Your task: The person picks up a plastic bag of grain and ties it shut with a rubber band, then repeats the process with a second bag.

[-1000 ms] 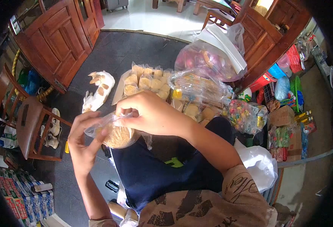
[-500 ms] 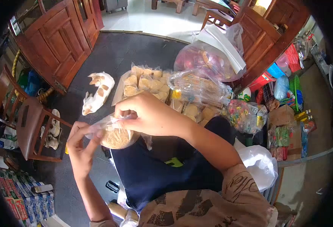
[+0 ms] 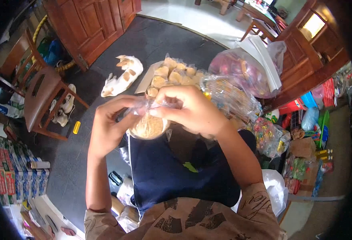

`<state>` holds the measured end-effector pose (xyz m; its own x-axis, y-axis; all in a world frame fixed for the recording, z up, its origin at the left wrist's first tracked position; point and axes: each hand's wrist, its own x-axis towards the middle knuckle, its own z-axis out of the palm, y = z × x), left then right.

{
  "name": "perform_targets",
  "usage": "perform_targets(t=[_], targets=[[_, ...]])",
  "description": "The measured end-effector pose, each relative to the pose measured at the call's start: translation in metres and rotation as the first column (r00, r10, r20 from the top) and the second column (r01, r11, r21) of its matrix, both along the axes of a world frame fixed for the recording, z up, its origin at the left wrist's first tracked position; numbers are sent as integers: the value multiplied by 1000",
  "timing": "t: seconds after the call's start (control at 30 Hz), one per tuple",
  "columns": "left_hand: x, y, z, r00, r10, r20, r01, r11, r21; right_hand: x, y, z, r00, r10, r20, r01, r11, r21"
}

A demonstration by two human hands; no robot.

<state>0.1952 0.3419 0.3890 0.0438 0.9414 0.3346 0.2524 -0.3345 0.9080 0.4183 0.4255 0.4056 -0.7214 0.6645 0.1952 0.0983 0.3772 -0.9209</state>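
Observation:
Above my lap hangs a clear plastic bag [image 3: 147, 127] with a round, tan, stringy-looking filling, whose kind I cannot make out. My left hand [image 3: 110, 126] pinches the bag's gathered top from the left, thumb against fingers. From the right, my right hand [image 3: 188, 110] grips the same film between thumb and curled fingers. Behind my hands, several similar small packed bags [image 3: 176, 76] stand in rows in a cardboard box [image 3: 145, 80] on the floor. My right hand partly hides the nearer ones.
A white and brown cat [image 3: 124, 76] lies left of the box. On the right are a bundle of sticks in plastic [image 3: 232, 96], a big sack [image 3: 240, 70] and a bag of colourful small items [image 3: 270, 134]. A chair [image 3: 44, 98] stands left, near a yellow object [image 3: 76, 127].
The view has swung, so the surroundings sit further right and the cat shows higher up. Both hands have come closer together at the bag's top, and the bag now hangs more upright.

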Motion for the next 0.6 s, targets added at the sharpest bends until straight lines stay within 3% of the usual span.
perform_targets(t=[0.4,0.5,0.6], targets=[[3,-2,-8,980,114,162,-94,987,-127,-3,0,-1,998,-18,55,26,990,-141],[4,-5,-2,974,126,188,-97,983,-155,-1,-1,4,997,-13,75,21,994,-109],[5,-3,-2,980,58,188,-55,998,-23,0,-1,3,997,-22,76,31,992,-123]])
